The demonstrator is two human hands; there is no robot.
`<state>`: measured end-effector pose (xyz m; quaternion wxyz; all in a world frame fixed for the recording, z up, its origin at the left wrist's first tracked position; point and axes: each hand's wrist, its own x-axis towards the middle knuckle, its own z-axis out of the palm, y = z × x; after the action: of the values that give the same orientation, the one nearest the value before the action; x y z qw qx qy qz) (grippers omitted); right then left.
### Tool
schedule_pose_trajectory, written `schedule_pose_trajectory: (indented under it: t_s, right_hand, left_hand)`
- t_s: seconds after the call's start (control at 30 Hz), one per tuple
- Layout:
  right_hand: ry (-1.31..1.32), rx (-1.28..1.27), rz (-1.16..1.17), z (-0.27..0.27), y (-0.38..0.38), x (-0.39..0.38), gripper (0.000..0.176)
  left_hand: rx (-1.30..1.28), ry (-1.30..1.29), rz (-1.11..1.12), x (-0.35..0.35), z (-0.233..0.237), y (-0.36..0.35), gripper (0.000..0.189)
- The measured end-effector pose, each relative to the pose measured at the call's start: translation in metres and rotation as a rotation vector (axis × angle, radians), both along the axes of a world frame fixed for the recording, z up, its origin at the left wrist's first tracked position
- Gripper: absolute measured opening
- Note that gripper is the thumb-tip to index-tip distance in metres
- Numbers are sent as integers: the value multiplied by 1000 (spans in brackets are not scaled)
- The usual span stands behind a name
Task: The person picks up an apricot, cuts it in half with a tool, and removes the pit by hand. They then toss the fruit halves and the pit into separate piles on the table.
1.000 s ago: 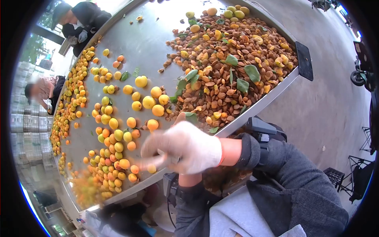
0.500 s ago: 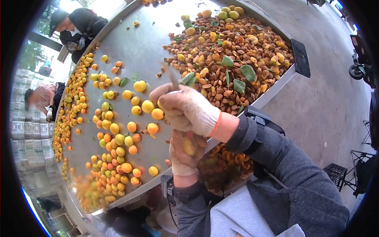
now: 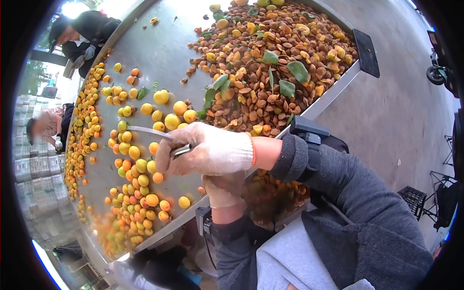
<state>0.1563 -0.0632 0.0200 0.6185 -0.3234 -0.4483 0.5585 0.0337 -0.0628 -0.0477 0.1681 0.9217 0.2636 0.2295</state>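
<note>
My right hand (image 3: 205,149), in a pale work glove, is closed round the handle of a knife (image 3: 153,134). The thin, curved blade points left over yellow fruits (image 3: 172,121) on the metal table (image 3: 166,58). Just below and partly behind it is my left hand (image 3: 223,191), also gloved. Its fingers are hidden by the right hand, and whatever it may hold does not show. Beyond my right hand lies a large heap of brown pits (image 3: 261,104) with green leaves (image 3: 297,71) and bits of yellow fruit.
Loose yellow and orange fruits (image 3: 140,181) spread along the table's left half. A black flat device (image 3: 366,52) rests at the table's right corner. Below the table edge are halved fruits (image 3: 273,198). Two people (image 3: 87,31) (image 3: 50,125) are at the far left side. A black crate (image 3: 412,200) stands on the floor.
My right hand has moved left and slightly down, and the knife now points left. My left hand has become more covered; the yellow-green fruit seen in it before is out of sight.
</note>
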Motion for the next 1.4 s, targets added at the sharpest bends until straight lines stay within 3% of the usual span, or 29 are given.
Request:
schedule_pose_trajectory:
  t_s: [0.1, 0.2, 0.27, 0.37, 0.4, 0.43, 0.47, 0.5, 0.53, 0.6, 0.63, 0.7, 0.8, 0.93, 1.0, 1.13, 1.2, 1.27, 1.33, 1.4]
  right_hand:
    - [-92, 86, -27, -1, -3, -5, 16]
    - [-113, 187, -95, -5, -3, -16, 14]
    - [-588, 173, -290, -6, -7, -21, 13]
    - [-293, 156, -243, -4, 0, -2, 9]
    - [-230, 160, -262, -6, 3, 3, 9]
    - [-146, 34, -305, 4, 1, 14, 13]
    - [309, -270, -199, 12, -5, 26, 19]
    - [449, -280, -226, 7, -1, 27, 19]
    - [589, -291, -252, 0, 4, 28, 19]
    - [589, -302, -271, 3, 5, 23, 20]
    - [631, -278, -366, 3, 3, 21, 19]
    - [698, -198, -503, 5, 2, 19, 16]
    - [749, -176, -603, 15, -2, 13, 18]
    - [813, -117, -517, 6, -4, 14, 18]
    - [760, -181, -303, 4, -2, 20, 18]
    - [624, -254, -185, 7, -11, 7, 16]
    - [687, -218, -196, 4, -9, 7, 13]
    - [592, -223, -184, 7, -7, 9, 17]
    - [174, 59, -278, 0, 1, 1, 13]
    - [165, -33, -198, 5, -4, -2, 8]
  left_hand:
    - [-63, 174, 23, 5, 5, -6, 42]
    - [-731, -218, -14, 5, -6, 0, 42]
    - [-1181, -492, -38, 8, -14, 4, 42]
    - [-1817, -931, -73, 11, -17, 14, 42]
    - [-1814, -933, -82, 6, -13, 15, 42]
    - [-1209, -496, -23, 2, 7, 12, 47]
    - [-585, -87, 37, 0, 24, 11, 53]
    - [-479, -306, 41, 12, 34, 7, 36]
    - [-469, -317, 39, 13, 36, 11, 36]
    - [-2083, -1056, 2, 14, 38, 13, 35]
    - [-2082, -1058, 2, 14, 41, 10, 35]
    - [-1834, -1105, 225, 15, 52, 2, 38]
    - [-1749, -1067, 202, 8, 51, 8, 40]
    - [-1616, -939, 154, 0, 40, 14, 44]
    - [-1554, -873, 130, -3, 34, 15, 46]
    - [-1426, -743, 75, -8, 21, 16, 51]
    - [-1361, -676, 49, -11, 15, 15, 54]
    - [-1460, -705, 89, -9, 11, 14, 52]
    - [-1563, -727, 125, -8, 8, 12, 51]
    - [-105, -72, -89, -5, 4, 11, 48]
